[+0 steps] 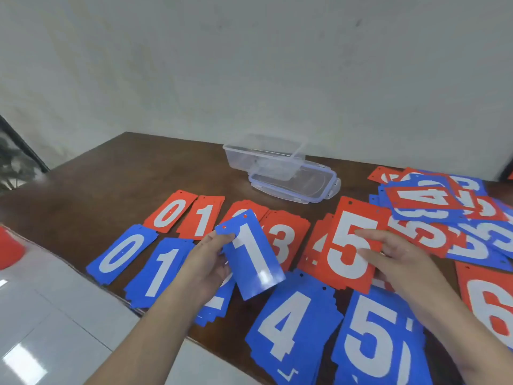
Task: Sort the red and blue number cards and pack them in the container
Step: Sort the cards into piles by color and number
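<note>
While both hands work over the sorted rows, the scene reads as follows.

Held card: a blue 1 card (251, 258) is lifted above the desk (116, 173), tilted, two punched holes at its top edge; it covers most of the red stack behind it, whose digit cannot be read.
Left grip: the left hand (206, 262) pinches the blue 1 card at its upper left corner, thumb on the face, fingers behind.
Right grip: the right hand (399, 259) is released, fingers straight, fingertips touching the face of the red 5 card (351, 245).
Red row: red 0 stack (170, 211), red 1 stack (204, 216), red 3 stack (288, 241); a further red stack beside the 5 is mostly hidden.
Blue row: blue 0 stack (122, 252), blue 1 stack (159, 270), blue 4 stack (291, 326), blue 5 stack (377, 337); another blue stack under the left wrist is hidden, digit unreadable.
Cut off: a red 6 card (488, 304) runs off the right edge.
Unsorted heap: a mixed pile (444, 207) of red and blue cards lies at far right, overlapping; a 4 is legible on top, others blurred.
Container: a clear plastic container (261, 157) stands at the desk's far side, open, its lid (294, 184) lying just in front and touching it.
Desk edge: pale floor tiles (55, 315) show at lower left.
</note>
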The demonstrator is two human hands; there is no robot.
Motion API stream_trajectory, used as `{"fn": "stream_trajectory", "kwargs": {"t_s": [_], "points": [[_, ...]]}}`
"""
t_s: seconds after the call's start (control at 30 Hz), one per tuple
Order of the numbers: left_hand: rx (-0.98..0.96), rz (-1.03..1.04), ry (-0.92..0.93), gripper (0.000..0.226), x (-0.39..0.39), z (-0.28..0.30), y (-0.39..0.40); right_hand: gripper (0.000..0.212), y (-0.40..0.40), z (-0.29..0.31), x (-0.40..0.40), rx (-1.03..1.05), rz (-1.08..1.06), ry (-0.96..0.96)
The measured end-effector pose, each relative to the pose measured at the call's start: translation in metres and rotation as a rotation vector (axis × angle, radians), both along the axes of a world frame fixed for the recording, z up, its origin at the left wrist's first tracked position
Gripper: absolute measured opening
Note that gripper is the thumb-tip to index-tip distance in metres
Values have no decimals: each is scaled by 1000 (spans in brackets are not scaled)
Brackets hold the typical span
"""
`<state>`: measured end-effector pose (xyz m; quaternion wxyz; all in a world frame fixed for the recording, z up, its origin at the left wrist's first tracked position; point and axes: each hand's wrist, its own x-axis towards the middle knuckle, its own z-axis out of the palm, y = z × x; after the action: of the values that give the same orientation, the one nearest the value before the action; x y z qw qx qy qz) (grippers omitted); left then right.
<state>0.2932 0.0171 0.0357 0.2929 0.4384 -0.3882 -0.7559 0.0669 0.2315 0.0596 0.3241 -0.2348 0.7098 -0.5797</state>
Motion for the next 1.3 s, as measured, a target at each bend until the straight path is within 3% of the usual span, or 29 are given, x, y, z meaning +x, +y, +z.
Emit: {"fn": "stream_trajectory", "kwargs": {"t_s": [0.13, 0.43, 0.63, 0.87, 0.93, 1.3], "points": [[8, 53, -46, 33, 42, 1, -14, 45, -25, -6, 28, -14, 85, 17], [-335, 157, -325, 28, 124, 1, -68, 48, -74, -16, 74, 80, 252, 117], [-698, 26, -619, 39, 130, -11, -103, 29, -94, -20, 92, 98, 248, 137], [-1108, -189, -1066, 50, 114, -25, -118, 51, -96, -24, 88, 71, 136, 22], [-1172, -201, -1055, 45, 104, -24, -116, 55, -88, -24, 81, 71, 98, 14], [-1380, -429, -610, 29, -13, -22, -74, 56, 0, -18, 22, 74, -273, 12]]}}
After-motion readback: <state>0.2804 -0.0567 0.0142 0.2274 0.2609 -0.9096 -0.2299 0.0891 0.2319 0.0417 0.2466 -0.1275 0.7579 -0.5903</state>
